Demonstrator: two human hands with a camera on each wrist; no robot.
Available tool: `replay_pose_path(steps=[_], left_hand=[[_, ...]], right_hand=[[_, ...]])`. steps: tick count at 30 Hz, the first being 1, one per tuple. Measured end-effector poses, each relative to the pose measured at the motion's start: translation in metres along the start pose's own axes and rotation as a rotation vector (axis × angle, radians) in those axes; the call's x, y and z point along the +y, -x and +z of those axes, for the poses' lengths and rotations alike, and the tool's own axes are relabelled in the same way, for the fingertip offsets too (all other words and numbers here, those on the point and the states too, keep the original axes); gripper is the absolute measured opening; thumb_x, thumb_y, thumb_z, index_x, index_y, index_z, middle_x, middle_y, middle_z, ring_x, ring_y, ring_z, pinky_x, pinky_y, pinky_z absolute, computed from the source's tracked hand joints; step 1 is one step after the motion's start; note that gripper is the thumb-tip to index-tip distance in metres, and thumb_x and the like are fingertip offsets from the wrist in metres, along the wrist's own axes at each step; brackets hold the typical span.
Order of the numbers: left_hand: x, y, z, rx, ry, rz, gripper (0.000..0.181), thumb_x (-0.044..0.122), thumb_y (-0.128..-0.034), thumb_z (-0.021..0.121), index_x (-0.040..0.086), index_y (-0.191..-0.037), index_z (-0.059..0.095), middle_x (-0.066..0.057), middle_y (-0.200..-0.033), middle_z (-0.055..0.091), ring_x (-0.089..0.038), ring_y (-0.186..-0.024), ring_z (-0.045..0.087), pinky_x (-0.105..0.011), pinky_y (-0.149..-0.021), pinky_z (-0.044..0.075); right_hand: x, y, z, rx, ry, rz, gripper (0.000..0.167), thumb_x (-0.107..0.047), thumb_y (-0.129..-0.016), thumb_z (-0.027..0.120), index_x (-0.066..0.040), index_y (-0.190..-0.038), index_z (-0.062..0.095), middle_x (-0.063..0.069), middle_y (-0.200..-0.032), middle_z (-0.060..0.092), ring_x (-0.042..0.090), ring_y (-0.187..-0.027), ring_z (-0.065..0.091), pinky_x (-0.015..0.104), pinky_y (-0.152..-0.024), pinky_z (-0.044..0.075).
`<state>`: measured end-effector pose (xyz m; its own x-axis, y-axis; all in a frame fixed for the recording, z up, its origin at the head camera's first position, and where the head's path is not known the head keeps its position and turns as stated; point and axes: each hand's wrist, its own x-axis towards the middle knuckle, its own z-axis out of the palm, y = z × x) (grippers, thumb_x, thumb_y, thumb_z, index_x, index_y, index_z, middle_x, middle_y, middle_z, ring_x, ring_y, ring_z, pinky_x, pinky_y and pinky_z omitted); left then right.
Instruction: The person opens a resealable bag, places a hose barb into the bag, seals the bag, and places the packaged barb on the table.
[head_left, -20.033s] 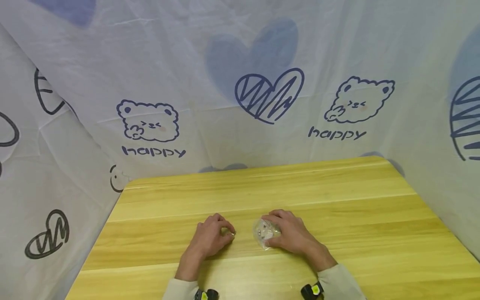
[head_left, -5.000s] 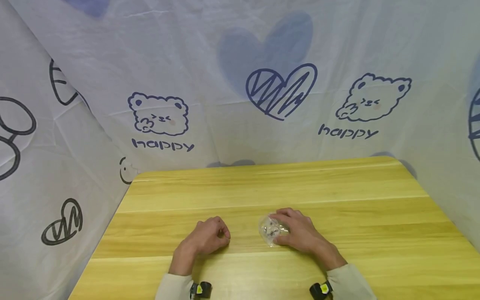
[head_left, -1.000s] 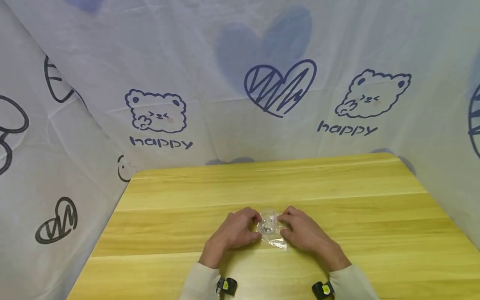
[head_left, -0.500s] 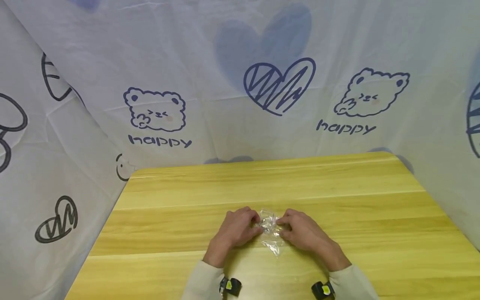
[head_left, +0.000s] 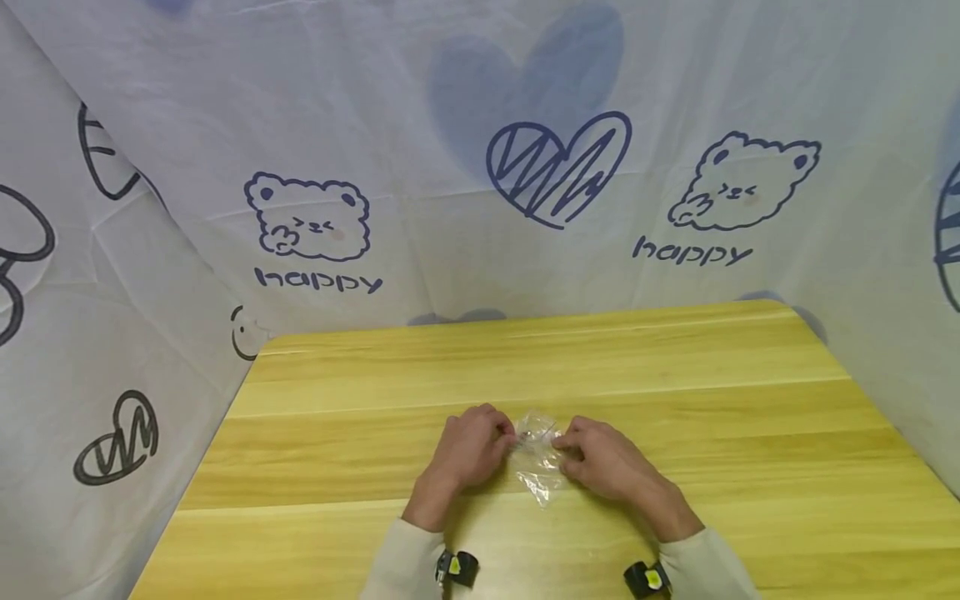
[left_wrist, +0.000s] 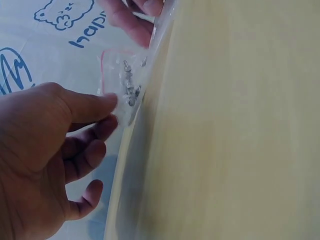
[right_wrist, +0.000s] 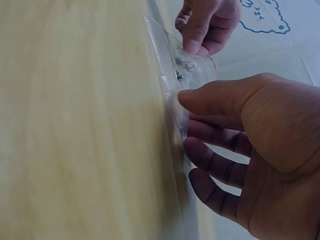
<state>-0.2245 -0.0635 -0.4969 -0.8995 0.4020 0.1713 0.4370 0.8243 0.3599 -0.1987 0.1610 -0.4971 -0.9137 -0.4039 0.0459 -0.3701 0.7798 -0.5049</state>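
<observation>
A crumpled clear plastic bag [head_left: 538, 458] lies on the table between both hands. Small silvery metal pieces [left_wrist: 130, 87], perhaps screws, show through it in the left wrist view, beside a red strip along the bag's edge. My left hand [head_left: 468, 448] pinches the bag's left side between thumb and index finger, its other fingers loosely bent. On the opposite side my right hand [head_left: 609, 462] pinches the bag with thumb and index finger; in the right wrist view its remaining fingers [right_wrist: 215, 165] are bent near the plastic. Whether there is one layer of bag or two, I cannot tell.
The wood-grain table [head_left: 360, 375] runs out to both sides and behind the hands. A white printed cloth [head_left: 435, 250] hangs close along its back and sides. Black wrist cameras [head_left: 461, 568] sit on both wrists.
Five seconds ago my left hand was apart from the bag; it has moved right to it. In the last half second it shifted slightly away from me, and the bag's folds changed.
</observation>
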Motion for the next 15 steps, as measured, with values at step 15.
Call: replay_pose_path(steps=[15], left_hand=[[-0.005, -0.003, -0.009, 0.108, 0.182, -0.077, 0.012, 0.026, -0.0960, 0.060, 0.017, -0.095, 0.068, 0.006, -0.087, 0.068, -0.007, -0.064, 0.049, -0.023, -0.061, 0.041]], right_hand=[[-0.017, 0.009, 0.001, 0.030, 0.122, 0.027, 0.026, -0.016, -0.084, 0.069, -0.011, -0.108, 0.075, -0.011, -0.083, 0.053, 0.004, -0.068, 0.045, 0.021, -0.059, 0.038]])
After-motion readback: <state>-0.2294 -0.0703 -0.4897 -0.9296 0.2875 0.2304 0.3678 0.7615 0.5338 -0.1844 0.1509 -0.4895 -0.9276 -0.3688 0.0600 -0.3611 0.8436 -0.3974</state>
